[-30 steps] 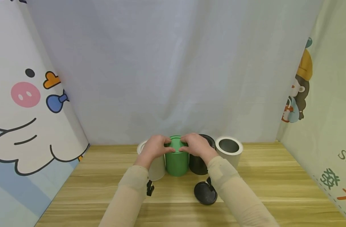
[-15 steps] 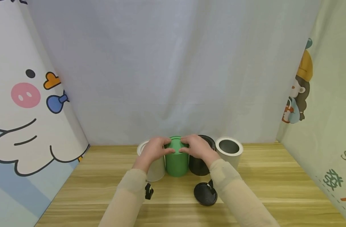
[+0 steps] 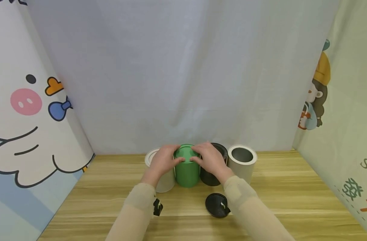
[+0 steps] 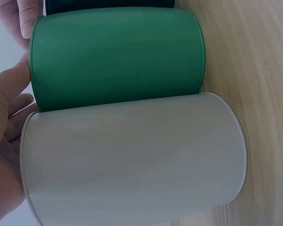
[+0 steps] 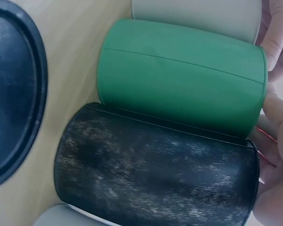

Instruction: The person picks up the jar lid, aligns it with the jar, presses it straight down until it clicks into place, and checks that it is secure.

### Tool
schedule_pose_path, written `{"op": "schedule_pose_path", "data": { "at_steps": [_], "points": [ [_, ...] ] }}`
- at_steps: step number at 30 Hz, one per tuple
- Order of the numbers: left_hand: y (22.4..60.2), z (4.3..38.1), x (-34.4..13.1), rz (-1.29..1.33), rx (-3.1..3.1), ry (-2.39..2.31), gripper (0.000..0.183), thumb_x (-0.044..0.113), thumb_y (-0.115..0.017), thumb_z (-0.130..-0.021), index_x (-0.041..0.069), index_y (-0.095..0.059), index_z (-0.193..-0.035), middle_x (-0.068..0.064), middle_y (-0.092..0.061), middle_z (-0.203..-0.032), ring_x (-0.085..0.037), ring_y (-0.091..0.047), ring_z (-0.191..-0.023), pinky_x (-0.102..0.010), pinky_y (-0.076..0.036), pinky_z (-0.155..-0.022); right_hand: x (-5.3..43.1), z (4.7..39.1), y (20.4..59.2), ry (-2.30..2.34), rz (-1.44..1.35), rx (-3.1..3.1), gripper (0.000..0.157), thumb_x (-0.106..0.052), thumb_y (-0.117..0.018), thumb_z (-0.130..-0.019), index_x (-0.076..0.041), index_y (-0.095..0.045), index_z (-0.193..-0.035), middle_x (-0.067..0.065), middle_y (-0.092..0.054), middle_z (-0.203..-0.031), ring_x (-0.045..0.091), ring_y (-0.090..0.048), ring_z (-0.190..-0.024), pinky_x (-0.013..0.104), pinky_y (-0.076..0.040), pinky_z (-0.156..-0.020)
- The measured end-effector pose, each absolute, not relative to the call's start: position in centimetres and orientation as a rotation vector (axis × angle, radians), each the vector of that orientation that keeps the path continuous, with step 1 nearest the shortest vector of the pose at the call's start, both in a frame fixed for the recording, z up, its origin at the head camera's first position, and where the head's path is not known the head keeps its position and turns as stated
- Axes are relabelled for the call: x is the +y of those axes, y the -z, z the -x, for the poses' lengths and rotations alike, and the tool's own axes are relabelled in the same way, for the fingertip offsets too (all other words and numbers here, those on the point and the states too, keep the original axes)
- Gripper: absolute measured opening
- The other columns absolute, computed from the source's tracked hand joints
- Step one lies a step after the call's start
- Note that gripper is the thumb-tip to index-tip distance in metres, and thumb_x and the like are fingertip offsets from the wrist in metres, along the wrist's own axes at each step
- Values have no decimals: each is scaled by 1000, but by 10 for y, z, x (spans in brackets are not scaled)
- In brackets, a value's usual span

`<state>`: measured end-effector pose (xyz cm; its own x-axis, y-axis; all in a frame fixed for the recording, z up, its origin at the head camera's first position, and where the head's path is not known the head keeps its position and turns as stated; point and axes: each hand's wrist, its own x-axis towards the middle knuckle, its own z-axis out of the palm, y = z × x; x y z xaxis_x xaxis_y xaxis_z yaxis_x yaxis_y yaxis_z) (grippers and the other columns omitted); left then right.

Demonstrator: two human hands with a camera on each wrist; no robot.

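A green can point(image 3: 187, 175) stands upright at the back of the table, with a round green lid point(image 3: 186, 153) on top. My left hand point(image 3: 163, 161) grips the left side of this lid, forefinger at the far rim and thumb at the near rim. On the right side my right hand point(image 3: 212, 160) holds it in the same way, so the two thumbs nearly meet. In the left wrist view the thumb touches the top edge of the green can point(image 4: 118, 56). A white can point(image 3: 166, 181) stands close on its left and a black can point(image 3: 209, 177) on its right.
An uncovered white can point(image 3: 246, 170) with a dark inside stands at the right end of the row. A loose black lid point(image 3: 214, 204) lies on the wooden table point(image 3: 292, 201) in front of the black can. Behind the row hangs a grey curtain point(image 3: 183, 83).
Both hands stay at the green lid. The wrists have tilted slightly, the black pieces under the sleeves sitting a little lower in view. The cans have not moved.
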<state>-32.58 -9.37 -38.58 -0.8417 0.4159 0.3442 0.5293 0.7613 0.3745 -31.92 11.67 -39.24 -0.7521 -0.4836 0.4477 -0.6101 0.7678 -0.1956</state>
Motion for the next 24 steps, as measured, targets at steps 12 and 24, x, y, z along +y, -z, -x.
{"op": "schedule_pose_path", "data": {
  "at_steps": [12,24],
  "points": [
    [385,305,-85,767,-2637,740,51,28,-75,-90,-1,-61,-129,-16,-65,-124,-33,-59,-117,-45,-49,-98,134,298,401,-624,-878,-2440,48,-23,-72,-92,-2,-61,-133,13,-65,-126,33,-57,-120,53,-29,-115],
    [376,276,-67,880,-2650,773,65,35,-79,-86,0,-56,-136,-15,-61,-132,-32,-56,-123,-46,-46,-102,161,273,404,-689,-910,-2373,56,-20,-77,-87,1,-59,-135,18,-62,-130,37,-53,-125,53,-32,-113]
  ]
}}
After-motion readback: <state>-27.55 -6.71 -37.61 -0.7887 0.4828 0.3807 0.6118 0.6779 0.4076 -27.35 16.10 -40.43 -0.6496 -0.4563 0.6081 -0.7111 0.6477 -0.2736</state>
